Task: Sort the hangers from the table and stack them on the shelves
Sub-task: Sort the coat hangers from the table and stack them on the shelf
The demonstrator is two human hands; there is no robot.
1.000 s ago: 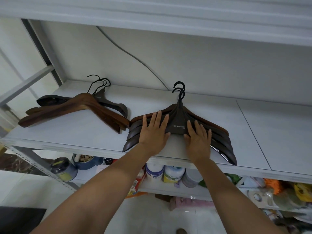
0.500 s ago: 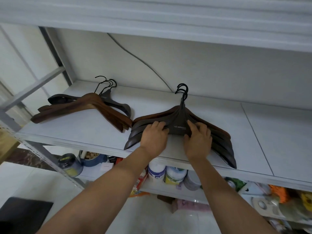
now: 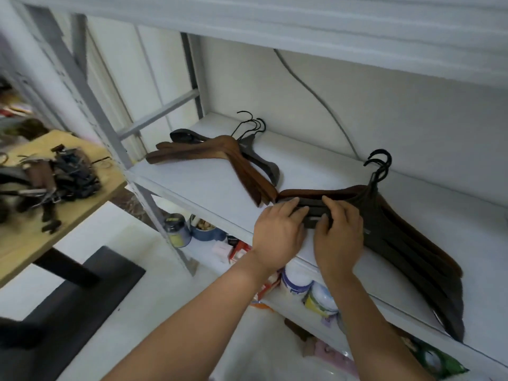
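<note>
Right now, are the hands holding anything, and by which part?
Both hands, left and right, grip the dark hanger stack on the shelf by its left arm, near the tip.

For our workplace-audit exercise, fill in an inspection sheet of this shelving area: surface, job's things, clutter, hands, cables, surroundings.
Surface: white shelf board, mostly bare between stacks.
Job's things: stack of dark brown wooden hangers at the shelf's front edge; lighter brown wooden hanger stack further left; unsorted hanger pile on the tan wooden table.
Clutter: jars and tubs on the lower shelf.
Hands: left hand and right hand both rest on the dark stack's left arm.
Cables: grey cable running down the back wall.
Surroundings: grey metal shelf upright; black table base.
</note>
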